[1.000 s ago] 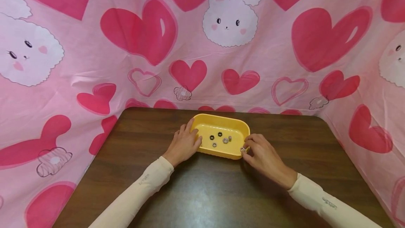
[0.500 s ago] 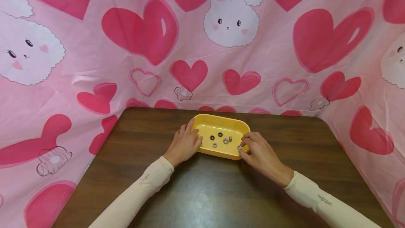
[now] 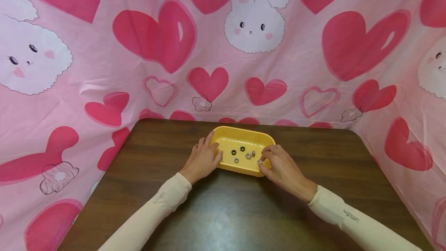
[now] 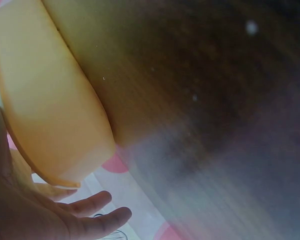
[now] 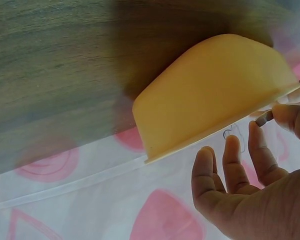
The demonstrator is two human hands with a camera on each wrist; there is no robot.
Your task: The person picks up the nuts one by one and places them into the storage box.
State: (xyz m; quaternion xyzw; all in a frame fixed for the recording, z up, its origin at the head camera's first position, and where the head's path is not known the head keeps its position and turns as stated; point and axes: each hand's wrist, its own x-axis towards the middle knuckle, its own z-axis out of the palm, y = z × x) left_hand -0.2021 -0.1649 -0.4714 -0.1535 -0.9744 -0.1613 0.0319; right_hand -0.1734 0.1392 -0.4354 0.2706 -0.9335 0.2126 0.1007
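Observation:
A yellow plastic tray point(image 3: 244, 131) lies on the wooden table, with two dark nuts point(image 3: 234, 152) and three silver nuts point(image 3: 249, 155) on its floor. At its left end, my left hand point(image 3: 201, 159) holds the rim; in the left wrist view some fingers extend past the tray's corner. Over the tray's right end, my right hand point(image 3: 285, 169) pinches a silver nut point(image 3: 259, 162) between thumb and index finger. The right wrist view shows this nut point(image 5: 264, 118) edge-on, the other fingers loosely bent. The tray's inside is hidden in both wrist views.
The brown table point(image 3: 223, 212) stretches around the tray on all sides. A pink cloth point(image 3: 167, 104) printed with hearts and rabbits hangs behind the table and along both sides.
My right hand has moved left and slightly inward over the tray, carrying the pinched nut towards the other nuts. The left hand and the tray have stayed in place.

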